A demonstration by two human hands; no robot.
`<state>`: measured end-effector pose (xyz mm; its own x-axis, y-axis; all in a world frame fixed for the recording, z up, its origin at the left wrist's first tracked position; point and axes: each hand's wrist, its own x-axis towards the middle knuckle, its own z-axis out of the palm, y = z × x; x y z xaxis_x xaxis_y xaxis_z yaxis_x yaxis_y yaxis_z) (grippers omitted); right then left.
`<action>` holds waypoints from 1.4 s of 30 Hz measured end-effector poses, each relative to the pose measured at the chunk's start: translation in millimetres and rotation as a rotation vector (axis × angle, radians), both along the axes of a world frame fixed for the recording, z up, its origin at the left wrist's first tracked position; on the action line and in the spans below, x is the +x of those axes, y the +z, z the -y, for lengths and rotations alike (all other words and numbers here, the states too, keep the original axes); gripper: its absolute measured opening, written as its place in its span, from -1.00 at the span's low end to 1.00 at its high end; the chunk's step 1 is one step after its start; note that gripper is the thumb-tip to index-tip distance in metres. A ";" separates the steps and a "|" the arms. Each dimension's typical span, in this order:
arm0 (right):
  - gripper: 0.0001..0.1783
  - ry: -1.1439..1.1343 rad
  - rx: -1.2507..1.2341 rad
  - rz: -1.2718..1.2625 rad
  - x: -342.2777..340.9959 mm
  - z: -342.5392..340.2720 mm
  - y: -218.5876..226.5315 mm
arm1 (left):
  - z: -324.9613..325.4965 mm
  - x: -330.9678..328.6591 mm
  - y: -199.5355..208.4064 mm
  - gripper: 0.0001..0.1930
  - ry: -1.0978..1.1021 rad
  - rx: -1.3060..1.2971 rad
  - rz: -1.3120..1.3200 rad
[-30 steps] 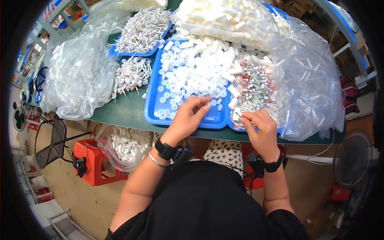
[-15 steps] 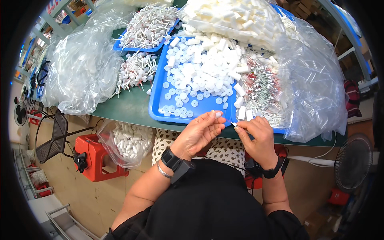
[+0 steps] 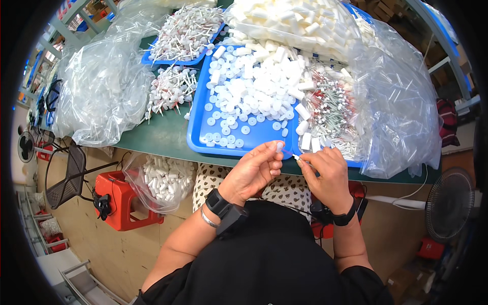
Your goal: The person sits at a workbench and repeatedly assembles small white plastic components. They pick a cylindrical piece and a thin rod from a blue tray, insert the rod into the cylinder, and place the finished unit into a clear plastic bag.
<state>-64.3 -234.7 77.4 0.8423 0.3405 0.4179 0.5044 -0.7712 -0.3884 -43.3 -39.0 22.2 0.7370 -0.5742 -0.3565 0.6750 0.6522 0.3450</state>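
left hand [image 3: 258, 166]: thumb and forefinger pinched, small white disc [image 3: 279, 146] at the tips; other fingers curled in.

right hand [image 3: 328, 170]: fingers closed on a thin pin [image 3: 296, 157], its white end at the fingertips, shaft running left toward the disc. cannot tell whether the tip touches it.

disc and pin held up at the near right corner of a blue tray [image 3: 203, 145], above the near edge of the green desk [image 3: 152, 134].

in the tray: loose discs [image 3: 235, 94], thick toward the back, scattered near the front; white cylinders among them at the back and right. just right of it, loose pins [image 3: 330, 104], red and silver-grey, more cylinders along their left side.

behind: a clear bag [image 3: 300, 25] full of off-white cylinders. left: a heap [image 3: 173, 87] of disc-headed pins on the desk, more in a rear tray [image 3: 190, 62]. crumpled plastic [image 3: 101, 99] on the far left, another sheet [image 3: 399, 109] on the right.

writing: dark blue marks at the back of the loose pins, under the bag; too small to read. black bands [image 3: 219, 204] on both wrists, lettering not discernible.
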 end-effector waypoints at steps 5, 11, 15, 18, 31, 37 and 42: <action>-0.93 0.035 -0.045 0.091 -0.7 -3.7 0.8 | 5.4 -1.8 0.9 -0.77 -0.027 0.193 0.137; -0.90 -0.079 0.488 -0.461 -7.1 -6.8 -11.8 | 10.2 -8.0 -13.9 -0.80 -0.082 0.043 0.107; -0.83 -0.130 0.723 -0.716 -8.7 -8.8 -18.9 | 12.1 -11.0 -16.3 -0.81 -0.084 0.041 0.099; -0.91 -0.070 0.334 -0.267 -8.5 -9.7 -24.7 | 15.6 -10.8 -16.6 -0.81 -0.072 0.053 0.063; -0.88 -0.332 -0.024 -0.077 12.4 54.9 -21.8 | 1.0 -4.0 -2.2 -0.74 0.054 0.169 0.063; -0.88 -0.451 -0.316 -0.226 22.1 75.2 -43.9 | 7.1 -4.4 5.7 -0.75 0.073 0.149 0.056; -0.93 -0.455 -0.205 -0.225 22.7 76.5 -43.2 | 4.9 -5.2 -2.8 -0.74 0.087 0.086 0.015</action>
